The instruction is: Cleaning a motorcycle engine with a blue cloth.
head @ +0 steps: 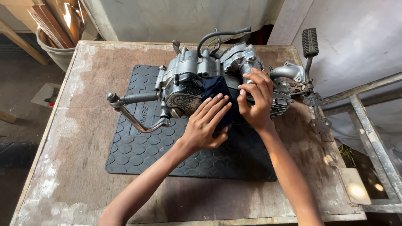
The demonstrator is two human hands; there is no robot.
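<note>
Two hands rest on a grey motorcycle engine that sits on a black rubber mat with a hexagon pattern. The mat lies on a worn wooden table, its brown top scuffed and blotched with pale patches along the left edge. The left hand lies flat, fingers stretched out, pressing a dark blue cloth against the engine's side. The right hand is curled over the cloth's other edge, fingertips up on the casing; whether it pinches the cloth or only presses it is hard to tell. A kick-start lever sticks out to the left over the mat, and a ribbed foot pedal stands up at the right. Behind the table hangs a pale sheet; a bucket of wooden boards stands at the far left corner. A metal frame runs beside the right edge.
</note>
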